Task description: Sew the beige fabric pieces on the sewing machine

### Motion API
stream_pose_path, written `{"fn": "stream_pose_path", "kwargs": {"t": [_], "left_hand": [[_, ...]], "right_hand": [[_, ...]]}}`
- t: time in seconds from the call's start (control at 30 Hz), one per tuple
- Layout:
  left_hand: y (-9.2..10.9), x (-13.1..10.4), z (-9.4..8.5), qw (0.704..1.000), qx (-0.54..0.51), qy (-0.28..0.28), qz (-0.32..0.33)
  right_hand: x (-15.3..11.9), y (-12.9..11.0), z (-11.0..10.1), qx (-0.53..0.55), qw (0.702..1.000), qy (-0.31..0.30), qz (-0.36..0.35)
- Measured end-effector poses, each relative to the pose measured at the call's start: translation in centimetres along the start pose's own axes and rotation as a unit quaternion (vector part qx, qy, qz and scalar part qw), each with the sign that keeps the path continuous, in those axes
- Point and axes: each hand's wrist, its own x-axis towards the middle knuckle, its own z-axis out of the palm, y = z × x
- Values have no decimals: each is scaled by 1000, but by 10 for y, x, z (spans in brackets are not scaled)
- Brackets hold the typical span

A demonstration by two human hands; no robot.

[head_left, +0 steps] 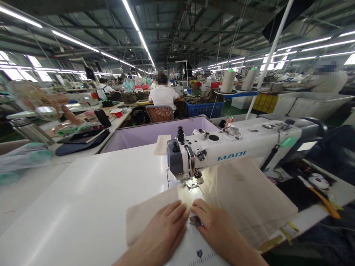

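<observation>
Beige fabric (149,210) lies on the white table in front of the sewing machine (233,147), and its edge runs up to the lit presser foot (192,184). Across this fabric my left hand (168,225) rests flat, its fingertips close to the edge just in front of the foot. My right hand (216,223) is closed around small thread snips (195,221), whose dark tips point left from under the fingers. Its thumb and index finger are near the fabric edge. A wider beige panel (244,192) spreads under the machine arm, to the right of the needle.
Behind the table is a lilac-lined bin (138,135), with a small beige piece (162,144) at the table's back edge. A side table at left holds a steel flask (31,129) and a dark pouch (83,140). Thread cones (227,81) stand behind the machine. A person (163,96) sits ahead.
</observation>
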Motion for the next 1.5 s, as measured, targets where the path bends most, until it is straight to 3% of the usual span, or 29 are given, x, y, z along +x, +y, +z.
{"fn": "stream_pose_path", "kwargs": {"t": [0.47, 0.73, 1.0, 1.23, 1.3, 1.4, 1.5], "left_hand": [[-45, 36, -11, 1000, -19, -2, -21], [-57, 37, -7, 1000, -10, 28, -8], [-55, 33, -1, 998, -22, 39, -48], [-70, 34, -26, 993, -56, -41, -90], [-68, 29, -33, 990, -23, -75, -117], [-56, 18, -37, 969, 54, -109, -216], [-41, 6, -34, 929, 121, -132, -324]], "right_hand": [[41, 5, -7, -62, 997, 24, 26], [23, -3, 1, -40, 998, 31, 44], [13, -10, 16, -45, 996, 62, 50], [11, 1, 20, 16, 993, 108, 47], [10, 8, 22, 62, 983, 164, 48], [7, 15, 23, 121, 960, 249, 49], [0, 12, 22, 157, 951, 266, 26]]}}
